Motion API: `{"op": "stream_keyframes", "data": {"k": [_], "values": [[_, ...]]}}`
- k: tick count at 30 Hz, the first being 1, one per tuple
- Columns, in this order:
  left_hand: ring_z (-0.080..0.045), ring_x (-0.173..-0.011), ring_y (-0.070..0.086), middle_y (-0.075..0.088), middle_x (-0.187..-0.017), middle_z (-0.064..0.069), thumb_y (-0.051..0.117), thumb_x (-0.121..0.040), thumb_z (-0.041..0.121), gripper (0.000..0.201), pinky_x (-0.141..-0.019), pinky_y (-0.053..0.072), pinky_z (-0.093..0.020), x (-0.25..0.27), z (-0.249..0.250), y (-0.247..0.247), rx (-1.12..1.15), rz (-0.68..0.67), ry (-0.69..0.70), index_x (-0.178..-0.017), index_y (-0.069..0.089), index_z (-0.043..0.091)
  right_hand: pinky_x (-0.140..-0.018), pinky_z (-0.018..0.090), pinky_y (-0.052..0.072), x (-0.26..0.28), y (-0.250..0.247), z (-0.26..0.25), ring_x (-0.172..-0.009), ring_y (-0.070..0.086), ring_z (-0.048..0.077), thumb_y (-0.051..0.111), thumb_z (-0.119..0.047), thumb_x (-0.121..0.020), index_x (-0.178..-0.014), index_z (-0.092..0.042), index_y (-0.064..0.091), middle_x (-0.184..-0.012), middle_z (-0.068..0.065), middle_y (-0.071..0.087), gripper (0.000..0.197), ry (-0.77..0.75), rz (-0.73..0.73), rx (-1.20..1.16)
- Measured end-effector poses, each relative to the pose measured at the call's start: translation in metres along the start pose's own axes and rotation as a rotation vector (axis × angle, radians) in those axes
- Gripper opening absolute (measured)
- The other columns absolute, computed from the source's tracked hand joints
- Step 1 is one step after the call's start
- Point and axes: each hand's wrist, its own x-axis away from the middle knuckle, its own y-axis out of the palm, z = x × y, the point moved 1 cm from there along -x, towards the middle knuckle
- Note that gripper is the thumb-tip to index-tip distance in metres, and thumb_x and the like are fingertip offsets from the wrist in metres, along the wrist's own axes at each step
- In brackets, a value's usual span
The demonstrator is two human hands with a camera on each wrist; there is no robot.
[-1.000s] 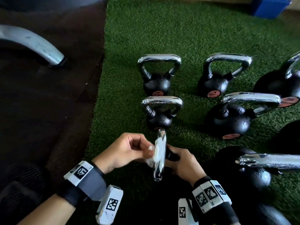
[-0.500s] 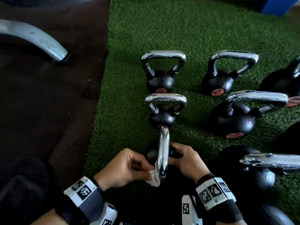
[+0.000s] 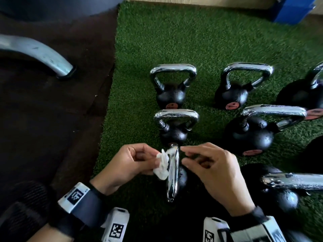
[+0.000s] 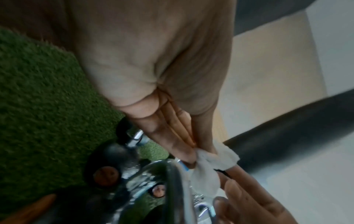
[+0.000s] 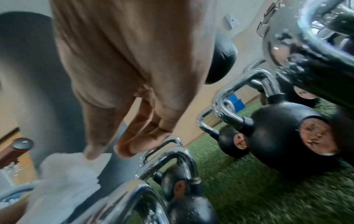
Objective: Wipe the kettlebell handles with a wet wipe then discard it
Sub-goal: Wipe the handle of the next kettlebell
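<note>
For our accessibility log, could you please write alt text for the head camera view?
A person's left hand presses a crumpled white wet wipe against the chrome handle of the nearest kettlebell, while the right hand hovers beside the handle. More black kettlebells stand on green turf.

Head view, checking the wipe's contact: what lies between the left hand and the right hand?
In the head view, the nearest kettlebell's chrome handle stands edge-on between the left hand and right hand, with the crumpled wet wipe against its left side.
</note>
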Motion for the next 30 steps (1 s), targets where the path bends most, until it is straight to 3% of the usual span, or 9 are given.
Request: {"op": "stream_keyframes", "data": {"k": [3, 8, 14, 17, 20, 22, 25, 27, 30], "values": [[-0.008, -0.067, 0.073, 0.074, -0.072, 0.001, 0.095, -0.061, 0.028, 0.023, -0.061, 0.059, -0.021, -0.007, 0.013, 0.008, 0.116, 0.021, -0.046, -0.078, 0.080, 0.023, -0.065, 0.014, 0.053, -0.001, 0.008, -0.022, -0.071, 0.069, 0.009, 0.091, -0.024, -0.066, -0.103, -0.032, 0.079, -0.097, -0.020, 0.073, 0.039, -0.071, -0.098, -0.089], [-0.004, -0.068, 0.071, 0.076, -0.075, 0.002, 0.085, -0.060, 0.032, 0.016, -0.061, 0.056, -0.015, -0.009, 0.020, 0.026, 0.202, 0.034, -0.036, -0.069, 0.079, 0.021, -0.073, 0.005, 0.049, -0.002, 0.017, -0.021, -0.084, 0.070, -0.005, 0.091, -0.027, -0.065, -0.101, -0.027, 0.079, -0.097, -0.024, 0.073, 0.038, -0.143, 0.034, -0.093], [-0.006, -0.077, 0.069, 0.077, -0.086, -0.001, 0.074, -0.078, 0.046, 0.035, -0.072, 0.059, -0.022, -0.007, 0.013, 0.029, 0.080, 0.027, -0.019, -0.092, 0.084, 0.015, -0.073, 0.007, 0.052, -0.001, 0.019, -0.009, -0.084, 0.069, -0.008, 0.090, -0.028, -0.068, -0.096, -0.030, 0.079, -0.089, -0.025, 0.072, 0.030, -0.074, 0.117, -0.032], [-0.002, -0.086, 0.067, 0.076, -0.101, 0.009, 0.073, -0.091, 0.037, 0.026, -0.077, 0.056, -0.019, -0.011, 0.001, 0.014, -0.193, -0.026, 0.055, -0.115, 0.078, 0.030, -0.068, 0.011, 0.054, -0.003, 0.013, 0.006, -0.075, 0.070, -0.006, 0.088, -0.029, -0.068, -0.088, -0.037, 0.077, -0.083, -0.023, 0.073, 0.024, 0.039, 0.165, -0.020], [0.004, -0.125, 0.054, 0.054, -0.135, 0.030, 0.086, -0.082, 0.026, 0.074, -0.102, 0.048, -0.023, -0.020, -0.027, -0.007, -0.781, -0.160, 0.064, -0.135, 0.048, 0.062, -0.066, 0.010, 0.053, -0.005, 0.011, 0.029, -0.067, 0.067, -0.011, 0.087, -0.028, -0.067, -0.081, -0.037, 0.077, -0.075, -0.029, 0.072, 0.020, 0.205, 0.175, 0.049], [-0.004, -0.150, 0.028, 0.028, -0.163, 0.019, 0.094, -0.069, 0.040, 0.111, -0.124, 0.031, -0.036, -0.025, -0.049, -0.007, -0.958, -0.305, 0.070, -0.153, 0.023, 0.050, -0.068, 0.008, 0.052, -0.005, 0.019, 0.043, -0.068, 0.066, -0.014, 0.087, -0.026, -0.068, -0.081, -0.036, 0.078, -0.073, -0.030, 0.071, 0.018, 0.300, 0.115, 0.082], [-0.026, -0.160, 0.000, 0.003, -0.172, -0.011, 0.093, -0.060, 0.061, 0.144, -0.130, 0.014, -0.045, -0.032, -0.081, 0.013, -1.094, -0.439, 0.253, -0.162, 0.008, 0.003, -0.070, 0.012, 0.054, -0.004, 0.036, 0.056, -0.070, 0.068, -0.012, 0.086, -0.020, -0.072, -0.077, -0.038, 0.076, -0.074, -0.026, 0.073, 0.022, 0.430, 0.003, -0.034], [-0.038, -0.159, -0.001, 0.005, -0.169, -0.024, 0.082, -0.071, 0.067, 0.132, -0.129, 0.013, -0.050, -0.033, -0.089, 0.025, -1.188, -0.389, 0.432, -0.156, 0.018, -0.010, -0.070, 0.016, 0.053, -0.004, 0.046, 0.062, -0.071, 0.069, -0.008, 0.085, -0.022, -0.074, -0.083, -0.033, 0.078, -0.075, -0.020, 0.075, 0.015, 0.492, -0.053, -0.083], [-0.038, -0.155, 0.024, 0.027, -0.164, -0.024, 0.078, -0.083, 0.054, 0.104, -0.127, 0.025, -0.045, -0.034, -0.090, 0.031, -1.151, -0.296, 0.622, -0.154, 0.032, -0.006, -0.065, 0.012, 0.046, -0.006, 0.053, 0.067, -0.070, 0.067, -0.003, 0.081, -0.030, -0.079, -0.089, -0.027, 0.079, -0.075, -0.012, 0.074, 0.010, 0.503, -0.080, -0.011]]}}
